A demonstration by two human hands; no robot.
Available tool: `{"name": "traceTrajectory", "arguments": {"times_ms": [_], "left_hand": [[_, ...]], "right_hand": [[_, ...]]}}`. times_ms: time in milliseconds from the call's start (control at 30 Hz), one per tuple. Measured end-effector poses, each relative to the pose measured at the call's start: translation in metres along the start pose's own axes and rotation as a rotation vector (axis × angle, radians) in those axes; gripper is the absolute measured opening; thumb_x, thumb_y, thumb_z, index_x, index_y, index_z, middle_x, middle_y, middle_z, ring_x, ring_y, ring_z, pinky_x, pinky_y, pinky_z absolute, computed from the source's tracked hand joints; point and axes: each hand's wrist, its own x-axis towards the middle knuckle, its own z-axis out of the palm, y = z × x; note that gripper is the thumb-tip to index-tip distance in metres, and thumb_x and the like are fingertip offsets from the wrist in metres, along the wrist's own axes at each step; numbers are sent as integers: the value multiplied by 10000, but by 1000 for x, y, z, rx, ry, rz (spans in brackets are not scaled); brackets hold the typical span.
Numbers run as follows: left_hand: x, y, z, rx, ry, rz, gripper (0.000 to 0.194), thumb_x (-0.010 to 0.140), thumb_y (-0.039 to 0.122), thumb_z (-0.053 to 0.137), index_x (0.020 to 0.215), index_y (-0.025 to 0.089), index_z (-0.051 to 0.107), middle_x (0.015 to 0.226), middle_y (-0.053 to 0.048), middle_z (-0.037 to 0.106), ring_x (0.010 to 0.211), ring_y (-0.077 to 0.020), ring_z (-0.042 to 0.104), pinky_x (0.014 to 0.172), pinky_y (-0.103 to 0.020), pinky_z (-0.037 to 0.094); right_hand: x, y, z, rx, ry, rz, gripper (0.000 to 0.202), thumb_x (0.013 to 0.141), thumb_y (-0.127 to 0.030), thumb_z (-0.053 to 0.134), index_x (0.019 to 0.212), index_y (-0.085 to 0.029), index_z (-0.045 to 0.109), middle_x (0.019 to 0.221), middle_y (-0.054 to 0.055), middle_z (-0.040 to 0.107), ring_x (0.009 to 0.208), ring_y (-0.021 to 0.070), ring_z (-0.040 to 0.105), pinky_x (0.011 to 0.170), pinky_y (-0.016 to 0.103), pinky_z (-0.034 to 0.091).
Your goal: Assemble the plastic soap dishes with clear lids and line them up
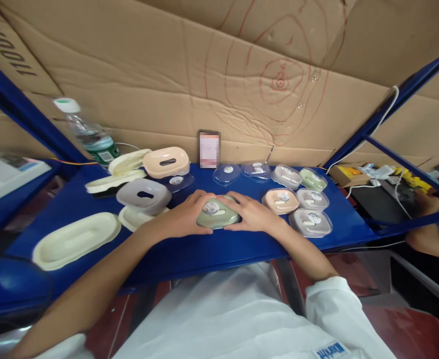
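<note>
A green oval box (219, 215) with a clear lid and a round sticker is held over the middle of the blue table (204, 254). Its left end is gripped by my left hand (184, 214), thumb at the near edge and fingers on the far side. My right hand (252, 212) holds the right end the same way. To the right of my right hand sit a lidded peach box (280, 201) and a lidded grey box (311, 223). Loose clear lids (226, 174) lie beyond the green box.
At the left are cream trays (78, 239), a grey shell (143, 195), a peach shell (166, 162) and a water bottle (92, 134). A phone (209, 149) leans on the cardboard wall. Blue posts flank the table. Another person's arm (427, 224) shows at far right.
</note>
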Motion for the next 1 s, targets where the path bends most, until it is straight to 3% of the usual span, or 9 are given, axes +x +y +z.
{"name": "traceTrajectory", "arguments": {"times_ms": [167,233,300,400,533,633,733,867,1000], "left_hand": [[3,23,30,-11,309,294,947,978,302,780,1682,343,146,1742,-226,226,1627,-411,346,1277,-648,421],[1,34,36,11,322,367,924,1006,284,751,1693,350,136,1783,-239,138,1636,-411,342,1256,-640,461],[0,40,38,83,273,386,825,1029,252,708,1690,348,222,1793,-223,160,1612,-406,396,1228,-619,507],[0,39,34,190,206,361,725,1043,222,663,1679,343,337,1782,-187,267,1570,-395,469,1216,-607,526],[1,29,33,209,162,317,677,1066,236,612,1690,339,369,1763,-162,345,1555,-357,501,1225,-565,523],[5,24,41,197,125,286,612,1086,261,580,1672,335,416,1743,-137,398,1545,-324,518,1238,-522,515],[21,25,50,218,132,212,563,1097,322,561,1649,291,456,1709,-146,448,1526,-317,535,1239,-517,511],[76,27,54,351,187,128,487,1101,279,475,1570,178,556,1665,-212,489,1522,-364,522,1258,-561,458],[136,20,47,410,237,-38,536,1065,290,539,1582,148,527,1662,-248,479,1560,-403,464,1280,-606,390]], "right_hand": [[-68,-20,-52,-225,181,69,780,1019,-480,729,1698,-254,419,1684,220,463,1500,428,535,1209,629,505],[-118,-17,-69,-238,374,222,834,990,-549,742,1708,-313,390,1658,175,500,1492,412,549,1211,610,521],[-176,-5,-78,-316,640,471,888,942,-635,758,1703,-359,393,1625,144,541,1475,431,562,1239,628,487],[-265,28,-73,-412,913,939,842,939,-734,685,1675,-413,433,1563,140,594,1486,468,537,1248,648,443],[-341,85,-44,-321,925,1342,976,769,-903,688,1580,-378,550,1520,197,578,1389,602,566,1095,844,441],[-348,118,-25,-224,854,1468,1061,674,-916,739,1528,-300,612,1470,271,607,1351,621,585,1025,804,473],[-329,135,-16,-193,783,1440,1172,681,-952,665,1606,-245,529,1559,275,564,1425,581,542,1116,815,388],[-309,139,-13,-142,798,1434,1205,791,-929,524,1728,-198,325,1751,281,325,1584,551,363,1201,824,275],[-302,122,-16,-198,947,1420,1095,927,-860,396,1698,-83,362,1736,354,290,1585,577,340,1196,817,308]]}}
